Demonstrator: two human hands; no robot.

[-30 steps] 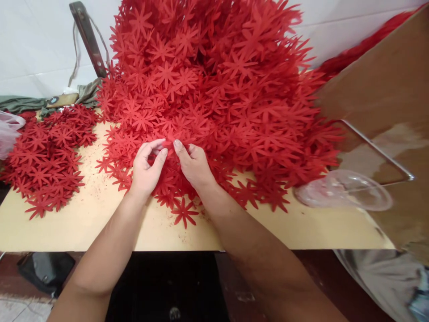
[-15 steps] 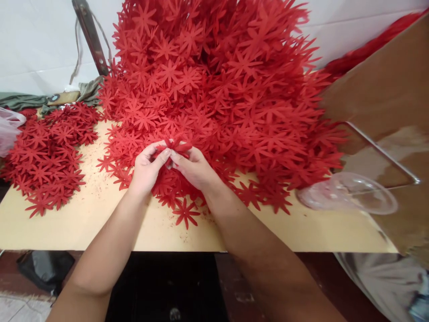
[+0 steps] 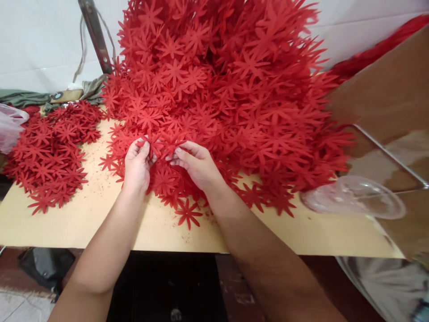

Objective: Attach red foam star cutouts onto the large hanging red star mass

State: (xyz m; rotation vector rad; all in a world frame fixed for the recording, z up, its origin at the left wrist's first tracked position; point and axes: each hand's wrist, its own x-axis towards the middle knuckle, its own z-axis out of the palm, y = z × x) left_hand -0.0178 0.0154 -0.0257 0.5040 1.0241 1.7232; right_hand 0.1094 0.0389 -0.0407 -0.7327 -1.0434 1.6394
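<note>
Low over the front of a big heap of red flower-shaped cutouts (image 3: pixel 228 89), my two hands are a short way apart. My left hand (image 3: pixel 136 164) pinches a red flower cutout (image 3: pixel 154 146) between thumb and fingers. With its thumb against the forefinger, my right hand (image 3: pixel 197 164) grips a petal of a red flower cutout (image 3: pixel 171 148). Whether both hands hold the same piece I cannot tell, since the red shapes blend into the heap behind. One loose red flower (image 3: pixel 188 213) lies on the table just below my hands.
A smaller pile of red flowers (image 3: pixel 47 156) lies at left, beside a thin plastic bag (image 3: pixel 11 127). To the right are a clear plastic container (image 3: pixel 351 197) and a brown cardboard panel (image 3: pixel 385 98) with a metal rod. The pale tabletop (image 3: pixel 110 219) ends in front of me.
My hands were together at a red flower; now they are apart, the left having moved left and the right slightly right. The view has shifted a little.
</note>
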